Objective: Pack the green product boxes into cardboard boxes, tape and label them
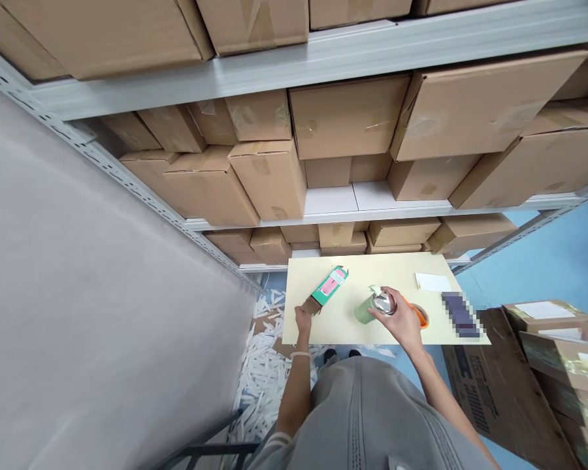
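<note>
My left hand (304,320) grips the lower end of a slim green and pink carton (330,284), whose brown flap is folded out toward me. The carton lies slanted over the pale yellow tabletop (372,267). My right hand (402,321) is closed around a light green vacuum flask (362,311) at its shiny silver end, keeping it tilted above the table. A pale green piece shows beside the silver end. Just right of that hand, partly covered by it, is an orange ring-shaped thing (423,317); its kind is unclear.
A white card (432,282) and a blurred dark item (460,314) lie at the table's right. Metal shelving (323,55) full of cardboard boxes rises behind. White paper strips (262,372) litter the floor at left beside a grey wall (102,274). Cartons (543,310) stand at right.
</note>
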{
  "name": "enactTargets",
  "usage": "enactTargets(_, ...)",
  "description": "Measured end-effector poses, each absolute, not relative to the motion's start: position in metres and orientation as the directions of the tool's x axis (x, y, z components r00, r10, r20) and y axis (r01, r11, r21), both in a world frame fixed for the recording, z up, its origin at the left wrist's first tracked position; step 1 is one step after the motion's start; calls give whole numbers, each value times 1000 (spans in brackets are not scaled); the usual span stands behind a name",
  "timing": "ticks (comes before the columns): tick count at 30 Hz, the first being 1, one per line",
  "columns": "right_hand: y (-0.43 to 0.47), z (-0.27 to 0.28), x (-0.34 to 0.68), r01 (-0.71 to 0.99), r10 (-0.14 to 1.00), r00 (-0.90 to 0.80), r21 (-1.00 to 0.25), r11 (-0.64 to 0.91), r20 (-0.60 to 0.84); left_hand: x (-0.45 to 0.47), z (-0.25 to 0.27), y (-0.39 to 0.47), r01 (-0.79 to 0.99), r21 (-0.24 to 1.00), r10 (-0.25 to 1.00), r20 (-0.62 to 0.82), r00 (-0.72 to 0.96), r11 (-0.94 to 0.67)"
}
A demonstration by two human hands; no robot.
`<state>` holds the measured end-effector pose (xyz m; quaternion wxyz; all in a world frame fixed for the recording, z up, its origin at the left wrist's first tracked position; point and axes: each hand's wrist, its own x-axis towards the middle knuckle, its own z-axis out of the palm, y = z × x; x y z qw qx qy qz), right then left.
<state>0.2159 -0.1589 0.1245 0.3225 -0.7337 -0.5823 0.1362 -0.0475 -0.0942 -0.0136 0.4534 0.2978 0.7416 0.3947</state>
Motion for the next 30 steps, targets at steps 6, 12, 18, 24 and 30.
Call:
enactTargets(6, -154, 133, 215, 679, 896, 375, -729, -91, 238, -39, 21, -71, 24, 939, 888, -316, -334, 343)
enactTargets(12, -155, 152, 214, 567, 813, 481, -824, -1, 330, -27, 58, -61, -77, 974, 963, -222, -153, 212)
enactTargets(18, -153, 169, 216, 524, 747, 534, -848, 75, 396, -21, 63, -71, -69, 965, 964, -257, -70, 252)
enactTargets(24, -142, 162, 207, 572, 835, 420, -818, 61, 356, -18, 47, -88, -169, 931, 941, -335, -51, 323)
enactTargets(30, -131, 134, 199, 708, 938, 156, -697, 112, 309, -16, 31, -98, -175, 920, 929, -365, -61, 350)
